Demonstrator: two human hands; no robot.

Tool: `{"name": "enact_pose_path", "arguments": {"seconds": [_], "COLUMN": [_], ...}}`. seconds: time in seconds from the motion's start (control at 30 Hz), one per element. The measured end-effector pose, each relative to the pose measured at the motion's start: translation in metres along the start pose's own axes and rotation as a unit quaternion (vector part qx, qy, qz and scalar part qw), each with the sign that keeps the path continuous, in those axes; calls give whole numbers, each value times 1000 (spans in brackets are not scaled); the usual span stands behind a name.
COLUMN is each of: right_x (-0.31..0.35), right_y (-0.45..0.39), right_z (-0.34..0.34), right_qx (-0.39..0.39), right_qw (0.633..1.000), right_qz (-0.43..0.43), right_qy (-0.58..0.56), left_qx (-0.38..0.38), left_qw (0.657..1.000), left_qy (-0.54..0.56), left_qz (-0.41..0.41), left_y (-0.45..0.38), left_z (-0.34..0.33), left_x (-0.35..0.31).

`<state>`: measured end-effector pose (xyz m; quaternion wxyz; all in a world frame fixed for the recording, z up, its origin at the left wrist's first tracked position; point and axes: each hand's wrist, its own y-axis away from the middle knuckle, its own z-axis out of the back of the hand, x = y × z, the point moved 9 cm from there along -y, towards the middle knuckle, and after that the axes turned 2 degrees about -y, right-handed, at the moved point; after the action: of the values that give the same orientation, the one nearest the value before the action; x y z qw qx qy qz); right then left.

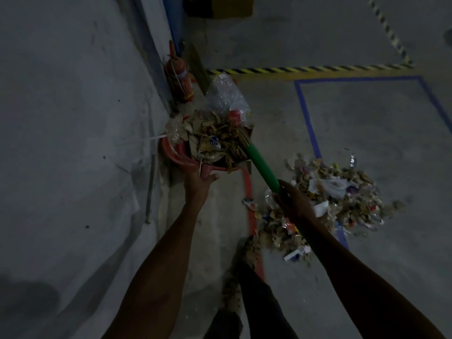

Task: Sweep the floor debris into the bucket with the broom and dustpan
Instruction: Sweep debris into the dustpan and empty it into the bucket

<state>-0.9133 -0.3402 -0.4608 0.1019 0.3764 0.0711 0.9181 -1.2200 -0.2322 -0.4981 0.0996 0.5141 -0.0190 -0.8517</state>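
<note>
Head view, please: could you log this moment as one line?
left hand: holds dustpan | right hand: grips broom | load over bucket | pile remains on floor

Both forearms are bare to the elbow with no sleeves, watch or gloves showing, the left hand (199,182) and right hand (294,204) ungloved, above dark trousers (259,297).
</note>
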Motion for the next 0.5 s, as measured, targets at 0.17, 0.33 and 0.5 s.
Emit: {"name": "enact_pose_path", "arguments": {"seconds": [0.17,0.33,0.5], "right_x": [11,9,1], "right_y": [-65,-132,-180], "right_z": [-10,-32,-72], "right_qx": [34,86,110], "right_qw": [999,996,993], "right_qz": [17,17,8], "right_qy": [7,19,45], "left_qx": [-23,-45,-32], "left_qw": [999,998,997], "left_qy": [11,32,-14], "left_qz": [36,42,67], "left_y": [-50,-83,-125], "left_z": [-5,-2,-8], "left_x": [32,15,58]}}
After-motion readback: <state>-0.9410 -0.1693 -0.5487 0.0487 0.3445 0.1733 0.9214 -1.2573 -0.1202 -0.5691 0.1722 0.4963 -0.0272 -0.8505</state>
